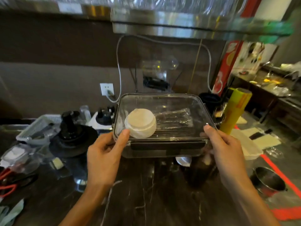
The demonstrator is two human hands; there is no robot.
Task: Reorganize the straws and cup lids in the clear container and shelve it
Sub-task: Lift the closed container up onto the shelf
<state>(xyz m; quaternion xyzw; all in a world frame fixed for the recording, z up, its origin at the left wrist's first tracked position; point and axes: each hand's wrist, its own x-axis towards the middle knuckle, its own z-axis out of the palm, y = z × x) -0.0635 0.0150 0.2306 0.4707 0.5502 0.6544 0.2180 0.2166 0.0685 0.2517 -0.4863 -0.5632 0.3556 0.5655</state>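
Note:
A clear lidded container (162,101) with a dark front latch is held up above the dark marble counter. Inside, a stack of white cup lids (140,123) lies on its side at the left, and wrapped dark straws (174,119) lie at the right. My left hand (105,154) grips the container's near left corner, thumb on the lid. My right hand (224,149) grips the near right corner the same way.
A steel shelf (187,28) runs overhead. On the counter: a black blender base (73,136) and a plastic basket (39,126) at left, a yellow roll (234,110) and white cloths at right, a steel bowl (268,180) near right. A socket and cables sit behind.

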